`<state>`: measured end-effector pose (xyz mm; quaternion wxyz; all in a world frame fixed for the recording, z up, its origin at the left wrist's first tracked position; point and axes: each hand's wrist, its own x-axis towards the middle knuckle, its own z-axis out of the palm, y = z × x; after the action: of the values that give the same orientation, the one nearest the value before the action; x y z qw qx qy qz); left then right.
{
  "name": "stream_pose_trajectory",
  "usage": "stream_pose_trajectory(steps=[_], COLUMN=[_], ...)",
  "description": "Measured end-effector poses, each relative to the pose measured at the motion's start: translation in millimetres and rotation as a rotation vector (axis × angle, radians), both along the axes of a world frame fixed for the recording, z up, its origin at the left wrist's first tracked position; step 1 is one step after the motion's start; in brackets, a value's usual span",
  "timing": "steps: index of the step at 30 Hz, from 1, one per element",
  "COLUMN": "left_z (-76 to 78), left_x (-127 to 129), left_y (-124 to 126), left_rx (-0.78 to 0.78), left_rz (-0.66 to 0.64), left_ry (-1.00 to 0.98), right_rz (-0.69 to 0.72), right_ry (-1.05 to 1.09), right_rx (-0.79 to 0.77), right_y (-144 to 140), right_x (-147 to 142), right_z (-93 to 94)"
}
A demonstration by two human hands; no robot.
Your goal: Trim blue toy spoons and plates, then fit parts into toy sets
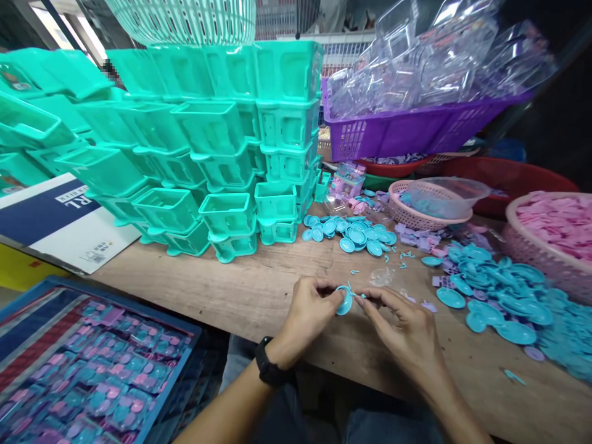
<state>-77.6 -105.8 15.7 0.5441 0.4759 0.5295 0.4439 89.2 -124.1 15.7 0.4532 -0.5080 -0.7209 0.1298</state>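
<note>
Between my fingertips, just over the front of the wooden table, is a small round blue plastic piece shaped like a shallow dish. My left hand pinches its left side. My right hand pinches a thin blue plastic bit at the dish's right edge; I cannot tell whether the two are joined. Beyond my hands lies a loose heap of blue oval dishes, with small blue scraps scattered nearer. A larger pile of blue pieces spreads to the right of my right hand.
Stacked turquoise bins rise at the left back. A purple basket of clear plastic shells stands at the back right. Pink baskets hold parts at right. A blue-rimmed crate of packed sets sits lower left, near a white-and-blue carton.
</note>
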Motion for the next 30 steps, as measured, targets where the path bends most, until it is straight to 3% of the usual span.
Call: stream_pose_trajectory(steps=[8, 12, 15, 18, 22, 23, 26, 28, 30], left_z=[8.9, 0.3, -10.5, -18.2, -22.0, -23.0, -28.2, -31.3, -29.2], left_x=[-0.5, 0.4, 5.3, 15.9, 32.5, 36.0, 44.9, 49.7, 51.1], left_y=[-4.3, -4.4, 4.5, 31.2, 84.8, 97.0, 122.1, 128.1, 125.5], left_rx=[0.202, 0.191, 0.164, 0.236, 0.287, 0.263, 0.179, 0.134, 0.1], left_rz=[-0.019, -0.09, -0.227, -0.281, -0.094, -0.059, -0.033, -0.041, -0.047], left_ry=[0.219, 0.225, 0.204, 0.329, 0.744, 0.795, 0.829, 0.815, 0.78], right_rz=[0.141, 0.165, 0.186, -0.024, -0.708, -0.764, -0.746, -0.684, -0.529], right_ry=[-0.108, -0.124, -0.174, -0.237, -0.351, -0.396, -0.493, -0.463, -0.351], right_rx=[0.04, 0.034, 0.013, -0.016, -0.087, -0.128, -0.18, -0.115, -0.046], right_y=[4.8, 5.1, 10.4, 23.8, 41.9, 44.7, 47.1, 46.5, 47.9], right_x=[5.1, 5.5, 19.8, 65.5, 162.6, 183.9, 213.7, 199.0, 162.9], right_z=[-0.4, -11.5, -18.8, -17.8, -6.1, -3.4, -1.1, -7.1, -19.5])
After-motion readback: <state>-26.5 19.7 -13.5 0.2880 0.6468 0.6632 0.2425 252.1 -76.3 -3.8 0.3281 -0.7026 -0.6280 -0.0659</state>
